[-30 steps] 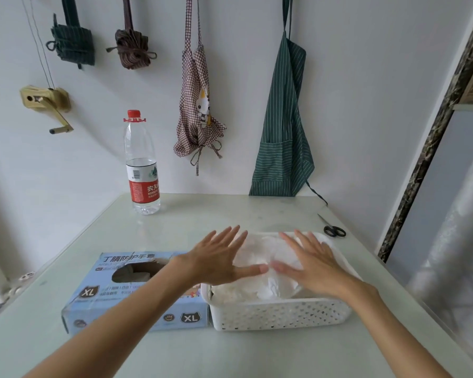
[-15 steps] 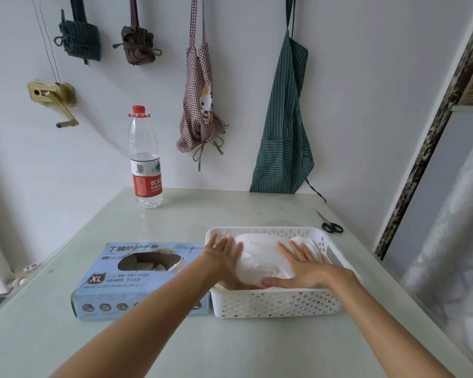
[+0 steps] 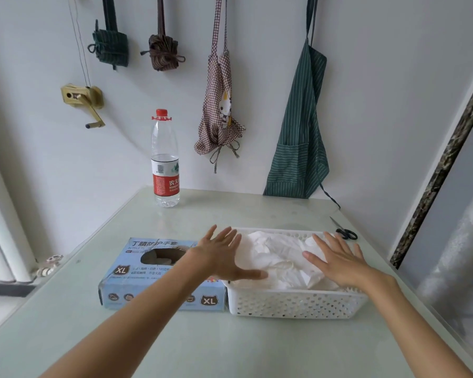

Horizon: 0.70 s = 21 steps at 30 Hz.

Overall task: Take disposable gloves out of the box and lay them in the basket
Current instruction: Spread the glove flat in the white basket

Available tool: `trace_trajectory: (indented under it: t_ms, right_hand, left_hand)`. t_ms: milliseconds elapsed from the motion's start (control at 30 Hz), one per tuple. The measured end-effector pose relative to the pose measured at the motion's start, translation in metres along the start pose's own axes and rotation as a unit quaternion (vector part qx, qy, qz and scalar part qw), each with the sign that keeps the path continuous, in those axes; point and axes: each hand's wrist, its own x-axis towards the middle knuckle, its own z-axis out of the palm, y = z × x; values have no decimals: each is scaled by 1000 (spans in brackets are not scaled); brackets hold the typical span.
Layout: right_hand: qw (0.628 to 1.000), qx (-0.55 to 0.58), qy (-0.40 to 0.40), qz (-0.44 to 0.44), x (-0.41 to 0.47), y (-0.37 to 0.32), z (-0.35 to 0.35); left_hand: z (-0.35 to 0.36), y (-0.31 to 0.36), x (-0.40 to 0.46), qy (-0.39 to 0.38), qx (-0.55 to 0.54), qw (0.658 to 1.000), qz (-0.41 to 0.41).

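Observation:
A blue glove box [image 3: 137, 271] marked XL lies on the table, its oval top opening showing white gloves inside. Right beside it stands a white perforated basket [image 3: 295, 305] with a heap of white disposable gloves [image 3: 273, 255]. My left hand [image 3: 224, 255] is spread flat with straight fingers over the basket's left end, thumb on the gloves. My right hand [image 3: 336, 261] lies flat, fingers spread, on the right side of the heap. Neither hand grips anything.
A water bottle [image 3: 165, 162] with a red cap stands at the back of the pale green table [image 3: 230, 345]. Black scissors [image 3: 344, 230] lie behind the basket at the right. Aprons hang on the wall; the table's right edge runs close to the basket.
Both hands were pressed close together on the gloves half a second ago; they have since moved apart, the left toward the basket's left end, the right toward its right side.

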Motion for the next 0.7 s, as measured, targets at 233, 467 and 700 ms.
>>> trace_trajectory:
  t_ms: [233,467,700]
  right_hand:
    - [984,32,82,-157,-12,-98,-8]
    - [940,51,121,-315,10,-192,1]
    - [931,-86,83,-344,37,-223,-14]
  left_hand:
    - [29,-124,-39,108,-114,979,-133]
    - [84,-171,-58,174,-263,934,-169]
    - [88,-165,-57,170,-202,945,-192]
